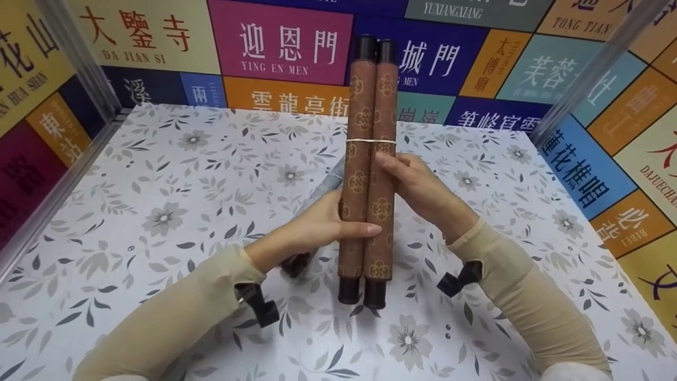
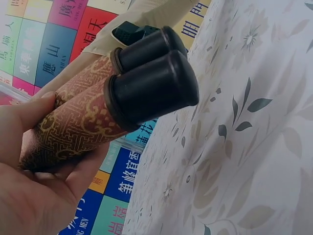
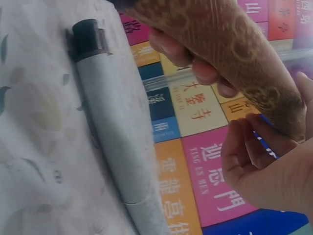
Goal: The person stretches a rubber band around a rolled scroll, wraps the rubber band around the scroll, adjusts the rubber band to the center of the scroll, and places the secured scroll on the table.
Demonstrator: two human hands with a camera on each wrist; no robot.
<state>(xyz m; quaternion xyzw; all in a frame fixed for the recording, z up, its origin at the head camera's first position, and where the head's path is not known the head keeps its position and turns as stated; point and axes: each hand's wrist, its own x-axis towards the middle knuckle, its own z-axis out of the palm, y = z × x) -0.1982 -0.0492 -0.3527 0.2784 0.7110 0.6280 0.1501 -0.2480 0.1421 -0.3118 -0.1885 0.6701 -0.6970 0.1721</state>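
Note:
Side by side and nearly upright, two rolled scrolls [image 1: 356, 182] in brown brocade with gold motifs and dark end knobs are held over the table. A thin white band [image 1: 370, 141] ties them together. My left hand [image 1: 312, 225] grips them low down, its thumb lying across both rolls. My right hand [image 1: 423, 182] holds the right side just below the band, thumb on the front. In the left wrist view the black knobs [image 2: 154, 88] point outward from the left palm. Underneath, partly hidden, a grey-blue scroll [image 3: 112, 127] with a dark knob lies on the table.
A white cloth [image 1: 174, 174] printed with grey flowers and leaves covers the table. Colourful panels [image 1: 285, 47] with Chinese lettering stand behind and at both sides. Clear frame posts [image 1: 79, 58] rise at the corners. Each wrist carries a small black camera mount [image 1: 257, 304].

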